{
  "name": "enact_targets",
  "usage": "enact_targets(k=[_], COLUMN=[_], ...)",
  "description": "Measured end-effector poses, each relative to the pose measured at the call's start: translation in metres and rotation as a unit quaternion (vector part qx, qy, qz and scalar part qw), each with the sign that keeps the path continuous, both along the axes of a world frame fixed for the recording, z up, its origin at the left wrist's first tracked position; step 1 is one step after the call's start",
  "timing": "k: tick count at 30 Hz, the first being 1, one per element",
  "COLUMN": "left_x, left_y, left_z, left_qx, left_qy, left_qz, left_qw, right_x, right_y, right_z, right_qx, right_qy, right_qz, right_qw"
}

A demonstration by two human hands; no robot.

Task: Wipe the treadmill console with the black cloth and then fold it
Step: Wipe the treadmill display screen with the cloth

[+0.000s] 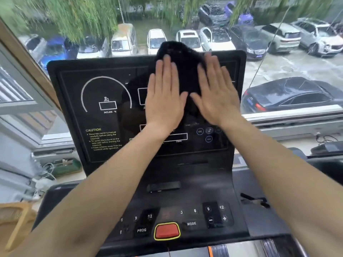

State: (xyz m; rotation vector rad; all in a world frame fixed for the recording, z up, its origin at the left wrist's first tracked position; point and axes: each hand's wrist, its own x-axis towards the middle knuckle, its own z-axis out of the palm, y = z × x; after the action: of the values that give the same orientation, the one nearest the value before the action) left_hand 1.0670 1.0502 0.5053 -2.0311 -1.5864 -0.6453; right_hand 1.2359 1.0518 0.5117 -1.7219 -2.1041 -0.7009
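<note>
Both hands lie flat, fingers extended, pressing the black cloth (181, 71) against the treadmill console (96, 101) near its top edge: left hand (164, 97) beside right hand (216, 95), neither clenched.

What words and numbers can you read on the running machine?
"INCLINE" under the arc on the treadmill console
"CAUTION" heading the warning text; its small lines are too blurred
"PROG" button
"MODE" button
"3", "6", "9", "12" on number keys
"9", "12" on left keys
</note>
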Motion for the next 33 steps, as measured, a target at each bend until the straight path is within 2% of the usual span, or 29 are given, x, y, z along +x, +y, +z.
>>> enact_targets(k=[2, 5, 8, 10, 12, 14, 17, 19, 23, 25, 28, 30, 33], left_x=[0.025, 0.036, 0.009, -0.015, -0.024, -0.016, 0.011, 0.031, 0.05, 0.038, 0.005, -0.013, -0.029], left_y=[0.0, -0.027, -0.068, -0.085, -0.076, -0.05, -0.004, 0.01, -0.008, -0.031, -0.064, -0.075, -0.078], left_z=[-0.004, -0.051, -0.109, -0.13, -0.118, -0.079, -0.013, 0.009, -0.023, -0.061, -0.106, -0.119, -0.115], left_qx=[0.004, -0.025, -0.072, -0.09, -0.072, -0.042, -0.006, -0.007, -0.018, -0.042, -0.062, -0.049, 0.011], left_qy=[0.028, 0.078, 0.124, 0.16, 0.163, 0.12, 0.052, 0.033, 0.072, 0.104, 0.175, 0.193, 0.173], left_qz=[-0.032, -0.099, -0.144, -0.145, -0.126, -0.084, -0.032, -0.026, -0.095, -0.147, -0.167, -0.17, -0.187], left_qw=[0.999, 0.992, 0.979, 0.972, 0.976, 0.988, 0.998, 0.999, 0.993, 0.983, 0.968, 0.965, 0.967], right_x=[0.021, 0.026, 0.013, 0.004, -0.002, -0.005, 0.011, 0.026, 0.036, 0.029, 0.012, 0.003, -0.004], right_y=[-0.009, -0.048, -0.095, -0.107, -0.09, -0.056, -0.005, 0.004, -0.03, -0.061, -0.1, -0.112, -0.115], right_z=[-0.011, -0.067, -0.127, -0.142, -0.128, -0.087, -0.012, 0.005, -0.049, -0.091, -0.14, -0.153, -0.146], right_qx=[-0.022, -0.071, -0.137, -0.171, -0.126, -0.053, -0.006, -0.006, -0.032, -0.063, -0.096, -0.076, -0.001], right_qy=[0.046, 0.098, 0.062, 0.018, -0.016, -0.015, 0.03, 0.054, 0.114, 0.09, 0.049, 0.05, 0.067], right_qz=[-0.032, -0.069, -0.04, -0.004, 0.05, 0.07, 0.012, -0.015, -0.056, -0.058, -0.001, 0.041, 0.107], right_qw=[0.998, 0.99, 0.988, 0.985, 0.991, 0.996, 0.999, 0.998, 0.991, 0.992, 0.994, 0.995, 0.992])
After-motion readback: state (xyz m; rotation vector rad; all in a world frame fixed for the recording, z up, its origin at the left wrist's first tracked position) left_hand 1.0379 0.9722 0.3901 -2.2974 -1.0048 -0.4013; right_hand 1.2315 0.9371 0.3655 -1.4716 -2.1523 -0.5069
